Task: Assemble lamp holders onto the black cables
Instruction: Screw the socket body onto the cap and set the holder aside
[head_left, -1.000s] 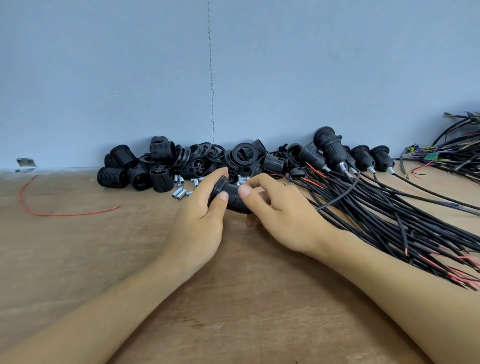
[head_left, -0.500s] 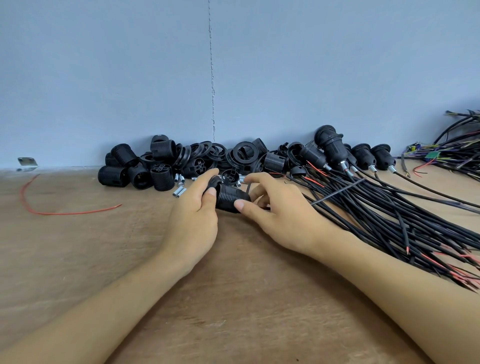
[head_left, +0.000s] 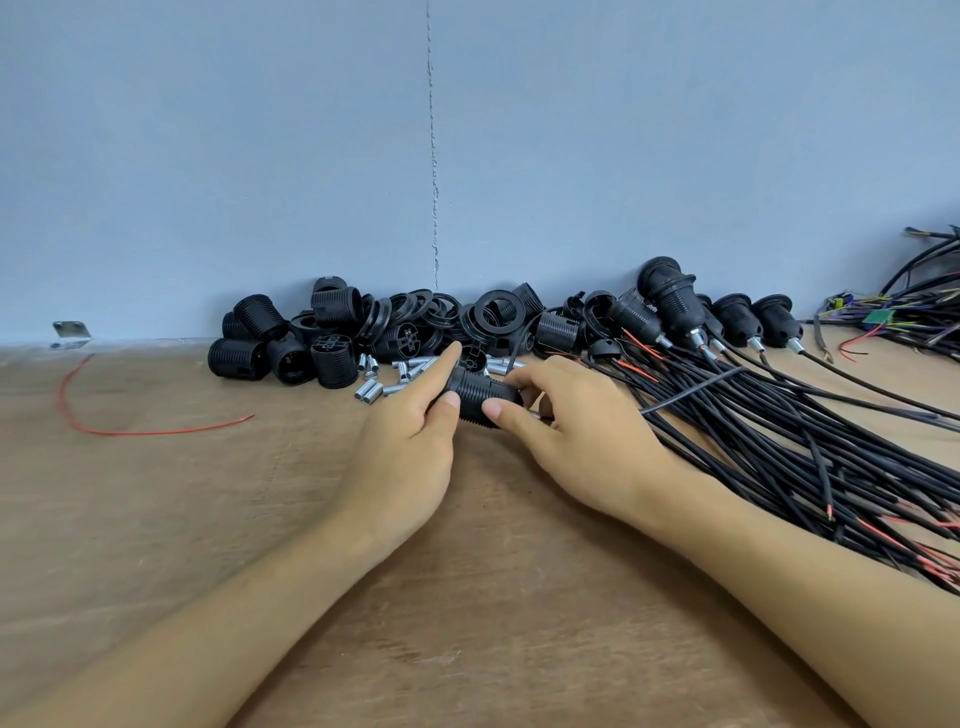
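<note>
Lamp holder (head_left: 480, 397): black, threaded, lying sideways between both hands.
Left hand (head_left: 410, 457): thumb and index finger pinch the holder's left end.
Right hand (head_left: 587, 452): thumb and fingers curled round its right end.
Black cables (head_left: 779, 441): bundle just right of the right hand.
Loose holder parts (head_left: 332, 338): heaped beyond the left hand.
Metal sleeves (head_left: 374, 387): scattered near the left fingertips.

Left hand (head_left: 405, 457) and right hand (head_left: 582, 441) gripping one black lamp holder (head_left: 480, 395) above the wooden table (head_left: 156, 519), black cables (head_left: 805, 441) fanned right, loose holder parts (head_left: 363, 332) piled against the wall
</note>
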